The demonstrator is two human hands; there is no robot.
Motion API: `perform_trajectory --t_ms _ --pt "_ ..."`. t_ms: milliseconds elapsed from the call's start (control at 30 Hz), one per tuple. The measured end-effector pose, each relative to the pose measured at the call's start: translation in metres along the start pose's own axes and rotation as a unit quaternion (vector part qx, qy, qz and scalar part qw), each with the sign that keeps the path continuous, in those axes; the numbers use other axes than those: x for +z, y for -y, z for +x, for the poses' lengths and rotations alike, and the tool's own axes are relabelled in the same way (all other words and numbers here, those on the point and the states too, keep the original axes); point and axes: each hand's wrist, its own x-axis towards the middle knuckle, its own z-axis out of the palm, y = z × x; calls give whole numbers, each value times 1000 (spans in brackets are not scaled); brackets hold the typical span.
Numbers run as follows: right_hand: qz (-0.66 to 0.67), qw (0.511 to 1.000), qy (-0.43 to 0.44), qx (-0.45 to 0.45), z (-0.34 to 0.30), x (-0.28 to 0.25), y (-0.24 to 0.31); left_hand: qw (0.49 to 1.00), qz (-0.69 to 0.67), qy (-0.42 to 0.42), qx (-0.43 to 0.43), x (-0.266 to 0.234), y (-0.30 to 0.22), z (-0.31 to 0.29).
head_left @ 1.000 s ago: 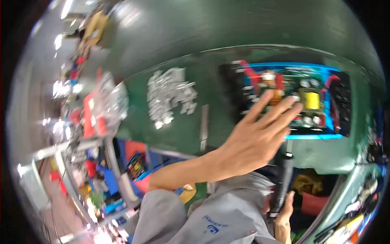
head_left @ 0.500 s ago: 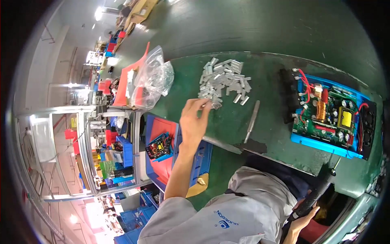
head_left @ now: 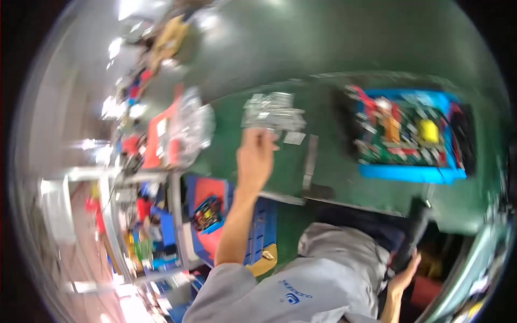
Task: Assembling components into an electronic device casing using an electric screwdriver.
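Observation:
My left hand (head_left: pixel 254 157) is over the near edge of a heap of small shiny, silvery rectangular pieces (head_left: pixel 276 110). Its fingers are curled together; blur hides whatever may be between them. Low on the right, at the bench's near edge, my right hand (head_left: pixel 405 275) is wrapped round a black electric screwdriver (head_left: pixel 413 231), its tip end pointing up toward the bench. Beyond it lies an open blue housing (head_left: pixel 414 173) with a green circuit board, copper coil, yellow transformer and red wires inside.
A slim metal strip (head_left: pixel 311 161) lies on the green bench between heap and housing. Left of the heap are a clear plastic bag (head_left: pixel 196 129) and an orange-red bin (head_left: pixel 156 141). Below the bench edge, a blue crate (head_left: pixel 258 231) sits beside another small blue-framed circuit unit (head_left: pixel 208 214).
The view has swung and blurred, shifting the bench things leftward in the picture. My left hand stays at the heap with its fingers more curled. My right hand still holds the screwdriver.

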Motion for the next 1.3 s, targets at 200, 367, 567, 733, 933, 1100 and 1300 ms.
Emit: perform_trajectory --t_ms 200,367,567,733,933,1100,1300 --pt "-191 961 192 -53 1 16 29 978 -77 127 144 27 -98 6" --pt "-171 948 201 -175 2 14 39 952 -126 224 167 90 -168 1" --pt "-159 954 203 -152 -2 18 47 916 54 231 323 109 -198 -10" --pt "-140 958 214 -130 0 21 53 873 71 237 421 118 -196 -9" --pt "-147 957 221 -119 5 23 60 830 138 181 510 123 -199 -1" --pt "7 958 287 -6 6 20 68 829 61 254 494 130 -189 18" --pt "13 957 287 49 2 16 67 853 67 289 429 123 -185 10"
